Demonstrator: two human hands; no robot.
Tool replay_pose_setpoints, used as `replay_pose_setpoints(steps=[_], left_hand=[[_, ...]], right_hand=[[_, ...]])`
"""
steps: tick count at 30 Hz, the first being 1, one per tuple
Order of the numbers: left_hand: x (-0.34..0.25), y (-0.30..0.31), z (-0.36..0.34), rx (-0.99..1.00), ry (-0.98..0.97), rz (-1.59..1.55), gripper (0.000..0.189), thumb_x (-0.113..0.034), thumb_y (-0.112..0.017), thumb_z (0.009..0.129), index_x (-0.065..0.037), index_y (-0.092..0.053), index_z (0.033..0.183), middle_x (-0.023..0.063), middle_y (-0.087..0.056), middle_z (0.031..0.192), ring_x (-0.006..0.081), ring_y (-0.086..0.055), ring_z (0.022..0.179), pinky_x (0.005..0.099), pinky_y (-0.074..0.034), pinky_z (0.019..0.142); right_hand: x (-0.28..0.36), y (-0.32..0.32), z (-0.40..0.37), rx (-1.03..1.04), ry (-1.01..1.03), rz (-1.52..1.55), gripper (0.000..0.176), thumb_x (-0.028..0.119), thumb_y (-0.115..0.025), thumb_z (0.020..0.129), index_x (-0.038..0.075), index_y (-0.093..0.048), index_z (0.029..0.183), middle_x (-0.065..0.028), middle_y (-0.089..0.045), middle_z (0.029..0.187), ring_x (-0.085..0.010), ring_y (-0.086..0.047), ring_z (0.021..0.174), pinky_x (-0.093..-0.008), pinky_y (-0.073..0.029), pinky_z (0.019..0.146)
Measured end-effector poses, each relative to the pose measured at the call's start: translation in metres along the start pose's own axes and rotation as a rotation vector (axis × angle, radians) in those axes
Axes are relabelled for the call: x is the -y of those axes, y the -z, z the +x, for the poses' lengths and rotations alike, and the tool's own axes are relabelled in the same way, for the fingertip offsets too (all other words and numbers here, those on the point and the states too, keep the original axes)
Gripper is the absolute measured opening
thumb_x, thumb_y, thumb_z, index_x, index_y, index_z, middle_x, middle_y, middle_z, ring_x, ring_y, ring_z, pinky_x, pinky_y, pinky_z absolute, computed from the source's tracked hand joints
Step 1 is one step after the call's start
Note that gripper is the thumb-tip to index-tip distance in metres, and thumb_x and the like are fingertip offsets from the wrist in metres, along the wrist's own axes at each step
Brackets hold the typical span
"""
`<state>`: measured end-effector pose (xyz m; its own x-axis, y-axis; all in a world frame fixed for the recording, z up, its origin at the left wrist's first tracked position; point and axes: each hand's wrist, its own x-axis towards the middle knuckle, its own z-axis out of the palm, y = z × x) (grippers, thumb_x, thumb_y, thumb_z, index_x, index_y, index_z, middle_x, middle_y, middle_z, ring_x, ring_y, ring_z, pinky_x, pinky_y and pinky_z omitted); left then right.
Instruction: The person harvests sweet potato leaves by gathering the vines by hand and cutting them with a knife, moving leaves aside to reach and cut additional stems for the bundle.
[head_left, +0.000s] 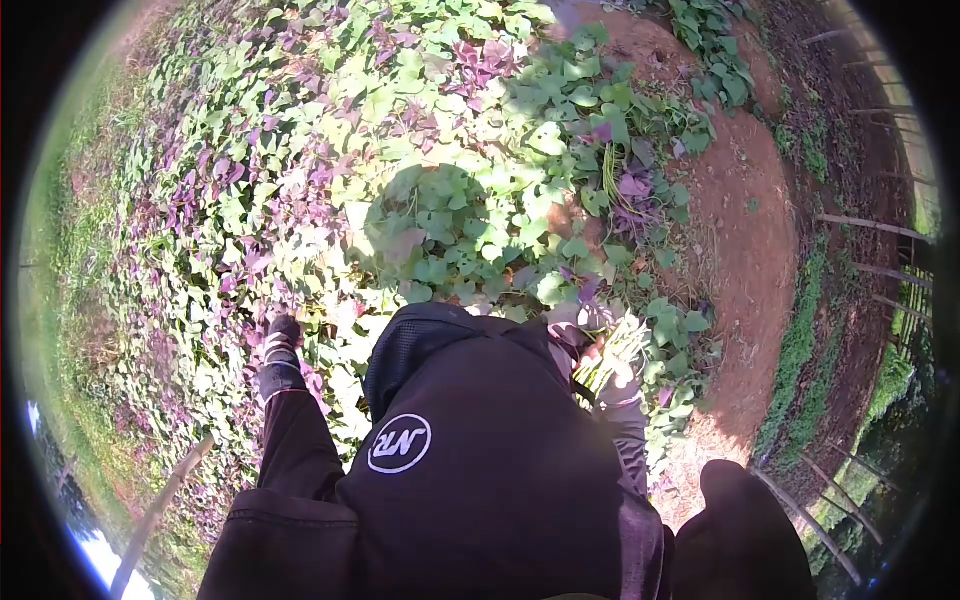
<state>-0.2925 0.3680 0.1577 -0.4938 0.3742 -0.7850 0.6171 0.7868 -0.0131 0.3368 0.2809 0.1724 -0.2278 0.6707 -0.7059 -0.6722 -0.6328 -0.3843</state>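
At the left, my left hand (281, 348), in a dark glove, reaches down among green and purple vine leaves (240, 262). Its fingers look curled together, and whatever they may hold is hidden. On the right side of my body, my right hand (566, 350) is closed around a bundle of cut vine stems (615, 354). The pale stem ends point up and to the right in bright sun. My dark shirt partly covers this hand. Another bunch of stems and purple leaves (630, 190) lies on the vines ahead, at the bed's right side.
Dense leafy vines spread in front and to the left. A bare reddish soil path (745, 240) runs along the right. Wooden poles (875, 226) stand beyond it, and another pole (160, 510) is at lower left. My head's shadow falls on the leaves.
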Motion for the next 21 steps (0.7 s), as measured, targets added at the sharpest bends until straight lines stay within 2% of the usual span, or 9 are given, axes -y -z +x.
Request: replay_pose_setpoints(steps=[2,4,6,8,9,10,14,17,21], left_hand=[[0.039,-0.047,0.015,0.267,0.272,-0.181,0.024,-0.020,-0.043,0.080,-0.009,-0.042,0.058,0.0051,-0.046,0.054,0.0163,-0.038,0.040,0.0306,-0.032,0.038],[0.059,-0.074,0.027,0.376,0.306,-0.274,0.022,-0.019,-0.048,0.076,-0.011,-0.043,0.057,0.0045,-0.046,0.052,0.0161,-0.038,0.039,0.0302,-0.032,0.038],[0.022,-0.093,-0.016,0.426,0.112,0.409,0.026,-0.020,-0.053,0.070,-0.012,-0.039,0.051,0.0006,-0.040,0.045,0.0149,-0.037,0.038,0.0300,-0.031,0.037],[0.058,-0.116,0.020,0.480,0.174,-0.554,0.017,-0.017,-0.053,0.071,-0.011,-0.041,0.060,0.0001,-0.038,0.044,0.0135,-0.036,0.037,0.0302,-0.031,0.036],[0.052,-0.120,0.021,0.428,0.161,-0.638,0.014,-0.012,-0.054,0.070,-0.013,-0.040,0.074,0.0007,-0.040,0.047,0.0118,-0.036,0.037,0.0293,-0.031,0.035],[0.008,-0.111,-0.038,0.224,0.014,-0.499,0.020,-0.010,-0.054,0.071,-0.015,-0.038,0.082,0.0026,-0.044,0.054,0.0119,-0.039,0.039,0.0284,-0.032,0.035],[-0.022,-0.137,-0.072,0.038,-0.096,-0.401,0.026,-0.017,-0.054,0.072,-0.012,-0.047,0.097,0.0028,-0.049,0.057,0.0117,-0.043,0.041,0.0266,-0.037,0.037],[-0.038,-0.164,-0.158,-0.160,-0.513,-0.620,0.021,-0.024,-0.057,0.073,-0.004,-0.053,0.069,-0.0008,-0.047,0.049,0.0092,-0.043,0.040,0.0225,-0.034,0.037],[-0.072,-0.190,-0.294,0.231,-0.493,-1.124,0.014,-0.015,-0.054,0.073,-0.002,-0.050,0.073,0.0027,-0.049,0.052,0.0095,-0.045,0.042,0.0203,-0.037,0.041]], right_hand=[[0.003,0.020,0.000,-0.029,0.082,0.032,0.014,0.017,-0.054,0.077,0.004,-0.050,0.080,-0.0024,-0.050,0.066,-0.0160,-0.049,0.061,-0.0311,-0.043,0.059],[0.010,0.035,0.001,-0.052,0.153,0.050,0.014,0.017,-0.054,0.077,0.005,-0.049,0.079,-0.0020,-0.049,0.065,-0.0157,-0.049,0.060,-0.0312,-0.043,0.058],[0.022,0.050,0.002,-0.062,0.207,0.053,0.014,0.017,-0.054,0.077,0.005,-0.049,0.078,-0.0016,-0.048,0.064,-0.0154,-0.048,0.059,-0.0313,-0.043,0.058],[0.037,0.061,0.003,-0.056,0.242,0.044,0.013,0.017,-0.055,0.077,0.006,-0.048,0.078,-0.0011,-0.047,0.063,-0.0150,-0.048,0.058,-0.0314,-0.042,0.057],[0.047,0.067,0.002,-0.060,0.253,0.030,0.013,0.017,-0.055,0.077,0.006,-0.048,0.077,-0.0009,-0.047,0.062,-0.0148,-0.048,0.058,-0.0314,-0.042,0.057],[0.059,0.073,0.002,-0.059,0.259,0.011,0.013,0.017,-0.055,0.077,0.006,-0.048,0.077,-0.0007,-0.047,0.062,-0.0147,-0.047,0.057,-0.0315,-0.042,0.057],[0.106,0.111,0.011,-0.102,0.121,-0.089,0.019,0.018,-0.055,0.077,0.008,-0.044,0.065,0.0004,-0.039,0.055,-0.0133,-0.044,0.051,-0.0313,-0.041,0.050],[0.131,0.142,0.014,-0.377,0.090,-0.296,0.019,0.017,-0.058,0.074,0.005,-0.046,0.065,-0.0035,-0.041,0.052,-0.0176,-0.045,0.045,-0.0336,-0.041,0.041],[0.167,0.159,0.007,-0.356,0.061,-0.414,0.019,0.016,-0.059,0.073,0.005,-0.046,0.064,-0.0034,-0.042,0.052,-0.0170,-0.045,0.045,-0.0328,-0.041,0.042]])
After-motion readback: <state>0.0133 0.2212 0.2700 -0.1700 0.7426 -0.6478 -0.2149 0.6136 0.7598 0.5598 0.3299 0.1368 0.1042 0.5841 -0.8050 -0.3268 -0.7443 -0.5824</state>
